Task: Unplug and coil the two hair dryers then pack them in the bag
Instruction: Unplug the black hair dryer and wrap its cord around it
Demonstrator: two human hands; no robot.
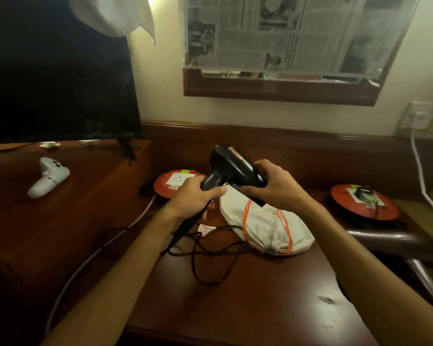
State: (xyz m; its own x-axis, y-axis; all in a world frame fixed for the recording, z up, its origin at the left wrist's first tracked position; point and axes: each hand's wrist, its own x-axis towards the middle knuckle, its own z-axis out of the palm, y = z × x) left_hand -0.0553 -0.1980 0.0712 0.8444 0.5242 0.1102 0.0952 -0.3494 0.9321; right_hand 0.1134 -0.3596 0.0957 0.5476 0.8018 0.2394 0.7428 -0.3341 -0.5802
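Observation:
I hold a black hair dryer (231, 164) with a gold band above the desk. My left hand (194, 196) grips its handle and my right hand (273, 184) grips the nozzle end. Its black cord (210, 255) hangs from the handle and lies in loose loops on the wooden desk (235, 308). A white drawstring bag (263, 228) with orange cords lies on the desk just under my hands, bulging and drawn shut. A second dryer is not in sight.
Two red round extension reels stand at the back, one left (175, 186) and one right (363, 203) with a black plug in it. A white game controller (49, 178) lies on the left cabinet below a dark TV (58, 71). A wall socket (419, 116) with a white cable sits at right.

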